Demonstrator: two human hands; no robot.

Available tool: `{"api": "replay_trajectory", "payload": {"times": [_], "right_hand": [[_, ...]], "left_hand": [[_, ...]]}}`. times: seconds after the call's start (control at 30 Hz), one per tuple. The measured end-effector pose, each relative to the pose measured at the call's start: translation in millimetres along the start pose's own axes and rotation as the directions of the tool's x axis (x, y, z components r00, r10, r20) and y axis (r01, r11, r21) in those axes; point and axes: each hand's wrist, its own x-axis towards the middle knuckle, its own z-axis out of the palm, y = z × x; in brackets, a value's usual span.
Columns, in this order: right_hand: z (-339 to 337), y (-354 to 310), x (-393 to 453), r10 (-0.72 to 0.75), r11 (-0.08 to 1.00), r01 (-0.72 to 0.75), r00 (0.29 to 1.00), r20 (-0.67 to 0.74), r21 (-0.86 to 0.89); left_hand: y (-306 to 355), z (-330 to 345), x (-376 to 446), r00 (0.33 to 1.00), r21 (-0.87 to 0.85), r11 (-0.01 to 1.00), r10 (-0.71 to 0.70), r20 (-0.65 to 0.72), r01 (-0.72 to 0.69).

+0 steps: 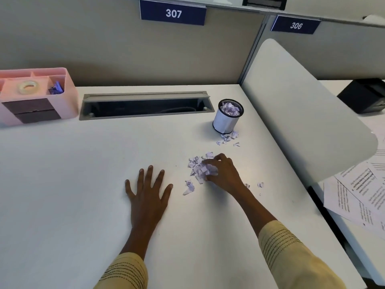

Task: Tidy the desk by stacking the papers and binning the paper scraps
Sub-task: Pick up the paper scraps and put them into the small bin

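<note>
Left hand (149,189) lies flat, released, on bench (62,184); right hand (224,173) grasps scraps (200,168) mid-frame: weightless, flimsy, best pinched in bunches.

The right hand (224,174) curls over a pile of paper scraps (200,167). The left hand (148,190) lies flat on the desk (83,184). A scrap-filled cup (228,116) stands beyond.

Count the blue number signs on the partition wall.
2. The sign 307 hangs on the partition above the desk's cable tray; the sign 306 hangs to its right, on the next desk's partition. Others may lie outside the frame.
</note>
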Motion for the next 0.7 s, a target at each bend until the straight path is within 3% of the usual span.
{"api": "replay_trajectory", "payload": {"times": [0.07,0.23,0.4,0.7], "right_hand": [[-1,-2,4,-0.052,0.999,0.052,0.999,-0.007,-0.005],[-16,4,11,-0.012,0.998,0.013,1.000,-0.007,0.055],[-52,5,22,0.081,0.917,-0.090,0.996,0.040,0.389],[-139,10,97,0.028,0.905,0.058,0.980,-0.195,0.422]], "left_hand": [[0,-1,0,1.000,0.000,1.000,-0.001,0.010,0.001],[-1,-2,-1,1.000,0.009,1.000,-0.004,0.028,0.004],[0,-3,-1,1.000,0.010,1.000,-0.017,0.021,0.017],[1,0,-2,0.999,0.024,0.999,-0.034,-0.016,0.035]]}}
